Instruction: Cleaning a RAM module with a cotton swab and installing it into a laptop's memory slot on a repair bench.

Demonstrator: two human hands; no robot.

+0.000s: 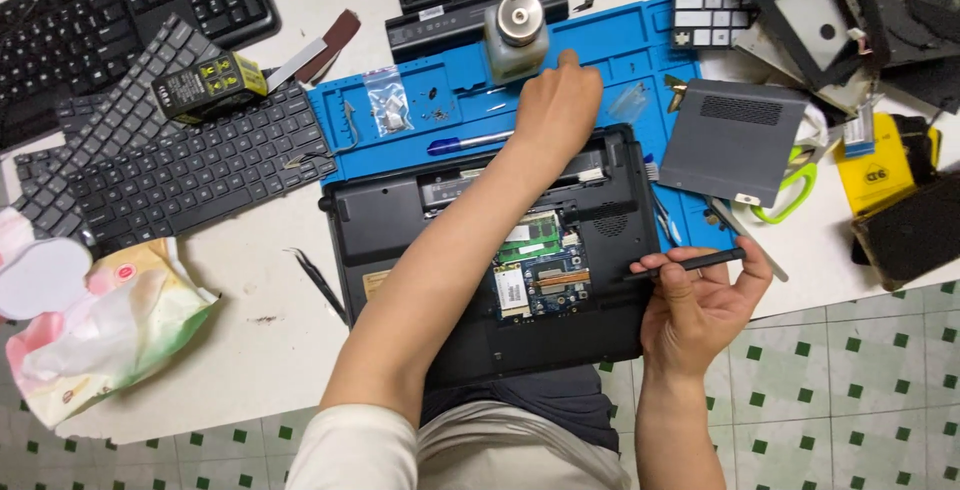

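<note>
Left hand (pixel 556 100) reaches across upturned black laptop (pixel 400 220) toward blue repair mat (pixel 620 45), fingers curled, pinching? cannot tell. Right hand (pixel 695 305) grips black screwdriver (pixel 685 265) at laptop's right edge. Laptop centred on tabletop (pixel 250 290), circuit boards (pixel 540 265) exposed. Judgement: keep tool tip off boards, park small parts in mat compartments.

Bright, even light falls from above on the white table (pixel 250 290), which reads nearly blown out around the top edge. Shadows are soft and short, tucked close under the left arm and the laptop (pixel 480 250). The metal bottle cap (pixel 520 15) shows a small glare. Focus is sharp at centre; the corners bend slightly and the keyboards (pixel 150 140) look a little soft.
</note>
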